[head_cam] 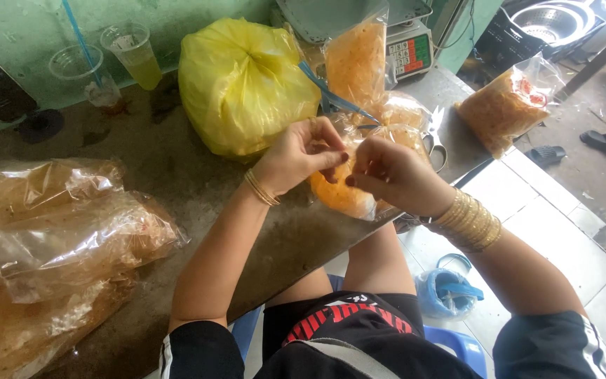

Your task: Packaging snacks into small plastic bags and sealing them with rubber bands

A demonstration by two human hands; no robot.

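**Two hands pinch shut a small bag of orange snack at a worn counter**

At far left, large crinkled clear bags (pixel 50 245) of brownish sheets lie heaped on the grey counter (pixel 177 175). Behind them stand two plastic cups (pixel 135 52), one with yellow drink. A knotted yellow plastic bag (pixel 243 84) sits mid-counter. In the centre, the left hand (pixel 296 158), with a thin gold bangle, and the right hand (pixel 394 175), with stacked gold bangles, meet over a small clear bag of orange snack (pixel 341 196) at the counter's near edge. Both hands' fingertips are closed tightly on the bag's gathered neck, nearly touching each other. Done well, the neck probably wants twisting snugly, with air pressed out, before fastening. Behind, more filled bags, scissors (pixel 435 147) and a weighing scale (pixel 408 49). At right, another filled bag (pixel 506 105) rests near the counter's corner.
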